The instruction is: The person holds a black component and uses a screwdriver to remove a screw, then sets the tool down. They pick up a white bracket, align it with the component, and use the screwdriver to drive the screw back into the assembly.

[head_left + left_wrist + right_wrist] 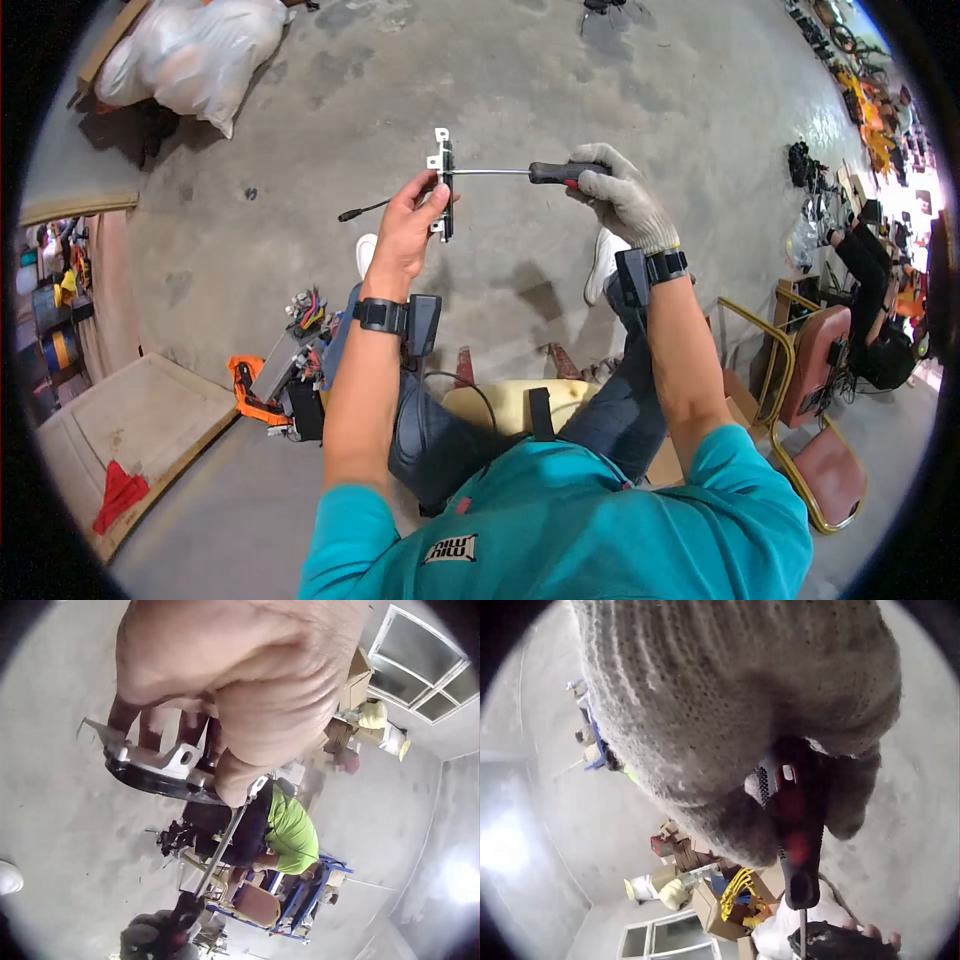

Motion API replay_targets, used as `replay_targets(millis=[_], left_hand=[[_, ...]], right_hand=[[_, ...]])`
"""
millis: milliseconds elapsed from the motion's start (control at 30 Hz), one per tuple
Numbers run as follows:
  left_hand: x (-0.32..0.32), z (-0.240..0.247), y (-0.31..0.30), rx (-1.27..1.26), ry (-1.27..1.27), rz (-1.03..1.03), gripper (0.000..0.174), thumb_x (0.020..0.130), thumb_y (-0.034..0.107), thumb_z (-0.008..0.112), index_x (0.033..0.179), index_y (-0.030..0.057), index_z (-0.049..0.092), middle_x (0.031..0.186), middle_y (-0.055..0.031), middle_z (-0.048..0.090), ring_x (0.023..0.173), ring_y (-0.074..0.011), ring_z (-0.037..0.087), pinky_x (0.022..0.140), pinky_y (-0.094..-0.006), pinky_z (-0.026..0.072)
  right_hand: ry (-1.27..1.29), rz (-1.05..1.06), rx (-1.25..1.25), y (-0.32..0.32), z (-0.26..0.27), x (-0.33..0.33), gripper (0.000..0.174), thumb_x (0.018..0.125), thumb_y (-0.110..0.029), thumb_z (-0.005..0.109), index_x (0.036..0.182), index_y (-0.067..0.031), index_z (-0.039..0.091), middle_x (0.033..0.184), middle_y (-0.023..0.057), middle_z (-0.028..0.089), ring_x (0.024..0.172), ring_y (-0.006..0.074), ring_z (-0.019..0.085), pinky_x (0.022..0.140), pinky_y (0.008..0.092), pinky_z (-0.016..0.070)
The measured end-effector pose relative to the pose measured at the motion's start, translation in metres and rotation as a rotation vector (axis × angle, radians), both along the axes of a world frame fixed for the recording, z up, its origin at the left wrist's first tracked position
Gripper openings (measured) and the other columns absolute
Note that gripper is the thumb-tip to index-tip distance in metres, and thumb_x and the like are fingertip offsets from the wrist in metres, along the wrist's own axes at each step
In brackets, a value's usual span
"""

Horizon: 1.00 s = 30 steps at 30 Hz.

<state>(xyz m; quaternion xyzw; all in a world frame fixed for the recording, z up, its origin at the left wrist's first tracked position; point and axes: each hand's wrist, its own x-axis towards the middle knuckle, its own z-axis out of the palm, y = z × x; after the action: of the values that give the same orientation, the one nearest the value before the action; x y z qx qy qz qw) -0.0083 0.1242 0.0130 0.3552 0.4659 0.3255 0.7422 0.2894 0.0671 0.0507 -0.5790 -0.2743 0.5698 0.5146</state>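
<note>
My bare left hand [402, 235] holds a narrow black part with pale metal tabs [446, 220], upright in the head view, between thumb and fingers. A thin dark cable [372, 208] with a plug end sticks out to its left. In my right hand [630, 205], which wears a knitted white glove, is a screwdriver [550, 173] with a black and red handle. Its shaft runs level to the left, the tip right at the black part. The left wrist view shows the part's tabs [184, 757] under the fingers; the right wrist view shows the handle [799, 817] inside the gloved grip.
Below my left forearm lies an orange tray [243, 385] by a heap of metal parts and wires [290, 365]. A wooden-edged board [160, 420] lies left, white plastic bags [205, 60] upper left. Gold-framed chairs [825, 465] stand right; another person [292, 832] is beyond.
</note>
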Motion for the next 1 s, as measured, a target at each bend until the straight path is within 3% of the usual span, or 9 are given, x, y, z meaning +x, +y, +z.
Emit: replay_targets(millis=[67,200,267,400,567,667,800,867,1000], left_hand=[[0.002,-0.007,0.004,0.019,-0.052,0.024,0.040,0.099,0.022,0.066,0.132,0.0026,0.057,0.108,-0.0045,0.066,0.099,-0.0143,0.066,0.080,-0.0311,0.0559],[0.012,-0.001,0.006,0.009,-0.095,0.110,0.039,0.099,0.022,0.065,0.132,0.0029,0.057,0.109,-0.0056,0.067,0.098,-0.0148,0.066,0.083,-0.0316,0.0562],[0.008,0.006,0.013,0.019,-0.054,0.089,0.039,0.099,0.022,0.065,0.132,0.0025,0.057,0.109,-0.0048,0.067,0.100,-0.0154,0.066,0.083,-0.0314,0.0559],[0.005,0.008,0.012,0.040,-0.067,0.070,0.040,0.099,0.022,0.066,0.132,0.0015,0.057,0.110,-0.0039,0.065,0.102,-0.0157,0.064,0.084,-0.0299,0.0539],[0.006,0.000,0.007,-0.003,-0.043,0.092,0.041,0.097,0.021,0.068,0.131,0.0012,0.057,0.110,-0.0046,0.065,0.102,-0.0153,0.064,0.086,-0.0297,0.0528],[0.007,0.004,0.008,0.016,-0.022,0.104,0.041,0.097,0.021,0.068,0.131,0.0011,0.058,0.110,-0.0048,0.065,0.102,-0.0151,0.064,0.085,-0.0293,0.0526],[0.006,0.002,0.008,0.026,-0.020,0.105,0.040,0.097,0.021,0.068,0.131,0.0011,0.058,0.110,-0.0047,0.065,0.101,-0.0150,0.064,0.084,-0.0290,0.0526],[0.006,0.001,0.008,0.026,-0.010,0.105,0.040,0.098,0.020,0.067,0.132,0.0009,0.058,0.109,-0.0038,0.065,0.102,-0.0157,0.064,0.083,-0.0289,0.0527],[0.005,-0.002,0.008,0.015,-0.014,0.067,0.041,0.098,0.020,0.067,0.132,0.0006,0.057,0.110,-0.0030,0.064,0.103,-0.0168,0.064,0.083,-0.0296,0.0531]], right_hand=[[-0.080,0.228,-0.102,0.005,0.003,0.009,0.033,0.098,-0.030,0.059,0.116,-0.0018,0.063,0.094,0.0050,0.064,0.072,0.0096,0.060,0.061,0.0258,0.0511],[-0.160,0.350,-0.232,0.019,0.017,0.005,0.030,0.097,-0.024,0.060,0.117,-0.0013,0.062,0.097,0.0049,0.065,0.075,0.0093,0.061,0.062,0.0251,0.0502],[0.035,0.086,-0.074,0.022,0.007,0.000,0.030,0.096,-0.021,0.062,0.117,-0.0002,0.061,0.101,0.0066,0.064,0.078,0.0115,0.063,0.068,0.0266,0.0540],[0.042,0.062,0.005,0.024,0.008,-0.007,0.031,0.096,-0.022,0.065,0.117,0.0009,0.061,0.110,0.0091,0.061,0.083,0.0143,0.065,0.083,0.0298,0.0583],[-0.151,0.237,-0.314,0.028,0.017,-0.001,0.033,0.098,-0.028,0.061,0.118,-0.0007,0.061,0.097,0.0065,0.062,0.082,0.0132,0.063,0.077,0.0279,0.0552],[-0.019,0.019,-0.074,0.027,-0.008,-0.008,0.043,0.100,-0.042,0.056,0.117,-0.0027,0.063,0.089,0.0032,0.062,0.075,0.0100,0.061,0.066,0.0240,0.0494],[-0.037,-0.054,0.019,0.026,-0.003,-0.009,0.040,0.100,-0.039,0.057,0.117,-0.0031,0.063,0.090,0.0031,0.063,0.075,0.0100,0.061,0.066,0.0237,0.0491],[-0.136,0.229,-0.213,0.026,0.010,0.004,0.031,0.097,-0.024,0.061,0.118,-0.0022,0.061,0.102,0.0065,0.063,0.085,0.0137,0.063,0.075,0.0273,0.0537],[-0.223,0.262,-0.339,0.028,0.013,0.000,0.033,0.098,-0.027,0.061,0.118,-0.0014,0.061,0.101,0.0070,0.063,0.087,0.0143,0.063,0.077,0.0292,0.0545]])
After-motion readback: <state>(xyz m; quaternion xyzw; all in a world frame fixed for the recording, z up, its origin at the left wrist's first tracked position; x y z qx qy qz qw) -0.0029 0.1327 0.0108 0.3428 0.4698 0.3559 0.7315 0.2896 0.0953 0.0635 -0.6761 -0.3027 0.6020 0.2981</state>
